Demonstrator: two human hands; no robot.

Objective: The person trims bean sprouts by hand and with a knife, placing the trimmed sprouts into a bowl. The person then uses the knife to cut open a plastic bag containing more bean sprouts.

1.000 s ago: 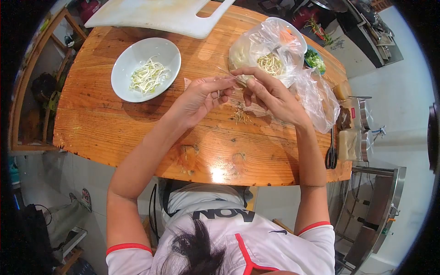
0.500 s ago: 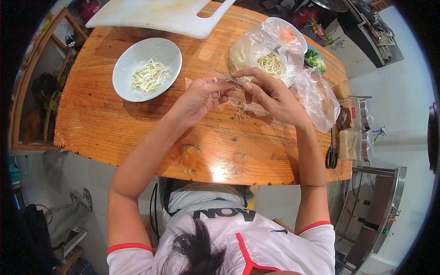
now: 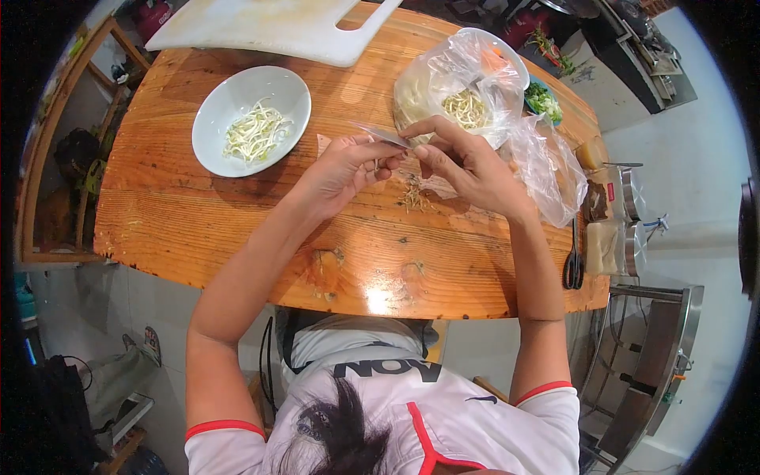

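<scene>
- Wooden surface (image 3: 198, 229), head view: bowl (image 3: 207, 141) is sitting at nine o'clock from the left fingers (image 3: 383, 149).
- Right fingers (image 3: 438, 124) are meeting them at a thin strip (image 3: 378, 133); which are gripping, I cannot tell.
- Its long axis is pointing to ten o'clock, tip nearer the left.

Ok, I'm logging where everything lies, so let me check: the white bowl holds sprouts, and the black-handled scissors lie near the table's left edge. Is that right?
Not quite: the head view shows the black-handled scissors near the right edge of the table. The white bowl does hold sprouts.
</scene>
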